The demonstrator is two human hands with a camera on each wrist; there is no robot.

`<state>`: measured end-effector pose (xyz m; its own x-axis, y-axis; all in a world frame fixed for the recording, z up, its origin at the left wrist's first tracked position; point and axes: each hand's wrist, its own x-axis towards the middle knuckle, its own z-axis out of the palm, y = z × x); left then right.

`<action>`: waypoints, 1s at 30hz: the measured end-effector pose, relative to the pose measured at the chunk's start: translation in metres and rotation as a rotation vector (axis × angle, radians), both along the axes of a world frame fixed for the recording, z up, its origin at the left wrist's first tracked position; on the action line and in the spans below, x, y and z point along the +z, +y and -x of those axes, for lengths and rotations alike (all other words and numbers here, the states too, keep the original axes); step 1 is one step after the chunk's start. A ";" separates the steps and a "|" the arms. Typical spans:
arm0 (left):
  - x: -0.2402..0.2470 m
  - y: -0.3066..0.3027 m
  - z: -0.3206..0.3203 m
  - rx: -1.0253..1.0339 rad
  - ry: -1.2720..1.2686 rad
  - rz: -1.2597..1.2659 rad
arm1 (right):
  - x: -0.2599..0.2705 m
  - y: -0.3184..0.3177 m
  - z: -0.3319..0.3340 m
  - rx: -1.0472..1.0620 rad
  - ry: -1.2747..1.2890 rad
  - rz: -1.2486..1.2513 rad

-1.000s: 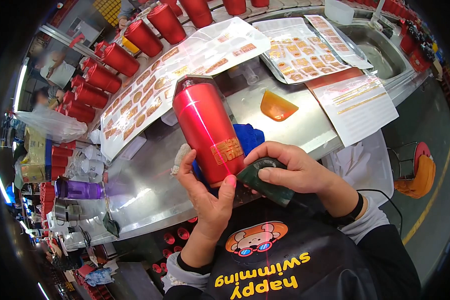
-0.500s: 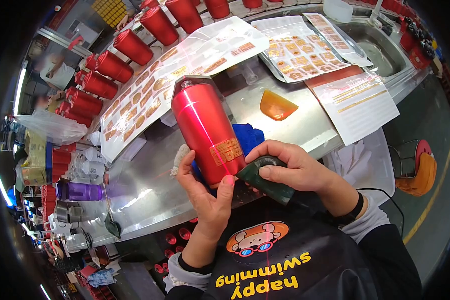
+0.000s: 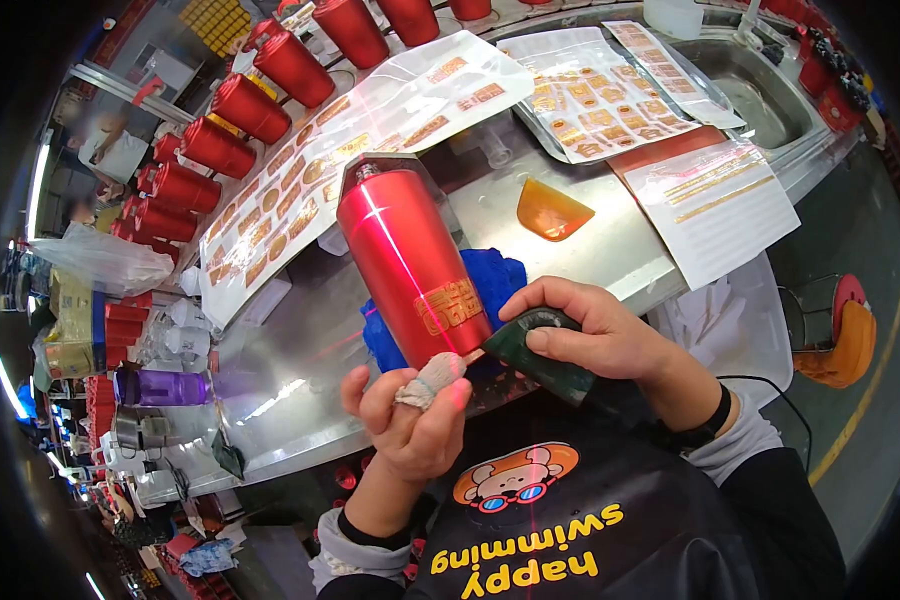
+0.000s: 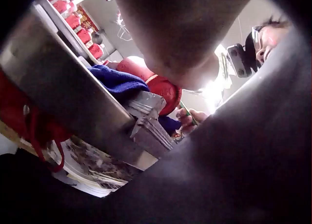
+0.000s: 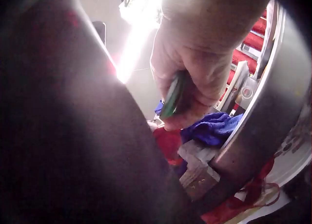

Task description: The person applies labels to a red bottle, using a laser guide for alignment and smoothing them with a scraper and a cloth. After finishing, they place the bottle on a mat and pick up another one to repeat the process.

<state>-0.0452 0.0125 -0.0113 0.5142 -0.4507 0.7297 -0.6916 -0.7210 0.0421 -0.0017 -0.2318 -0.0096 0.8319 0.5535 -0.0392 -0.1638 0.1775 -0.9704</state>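
Observation:
In the head view, a red metal bottle with a gold character emblem lies tilted on a blue cloth. A white cloth wrap, tied with a thin band, covers one finger of my left hand. That finger's tip is right at the bottle's lower end; the other fingers are loosely bent. My right hand pinches a dark green scraper, its tip close to the bottle's bottom edge. The right wrist view shows the green scraper between thumb and fingers.
An amber scraper lies on the steel counter. Sheets of gold stickers spread behind the bottle, and a white sheet is at the right. Red bottles line the back. A sink is at far right.
My left hand has left the bottle's left side and come round to its lower end, bringing the cloth-wrapped finger to the front. The bottle shifts slightly left. The right hand keeps its scraper.

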 end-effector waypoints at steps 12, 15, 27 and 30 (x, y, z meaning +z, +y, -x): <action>-0.031 0.005 0.020 0.159 0.263 0.620 | 0.007 0.010 0.000 -0.119 0.048 0.037; -0.036 0.008 0.023 0.192 0.280 0.643 | 0.002 0.016 -0.002 -0.122 0.042 0.022; 0.004 -0.005 -0.008 -0.061 0.095 0.160 | 0.013 0.006 0.002 -0.356 -0.845 0.396; -0.006 0.006 -0.004 0.003 0.205 0.322 | 0.022 0.023 0.003 -0.388 -1.288 0.458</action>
<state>-0.0412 0.0182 -0.0175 0.6649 -0.2132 0.7159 -0.6435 -0.6502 0.4040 -0.0052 -0.2089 0.0126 0.5170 0.4312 0.7395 0.8501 -0.3598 -0.3845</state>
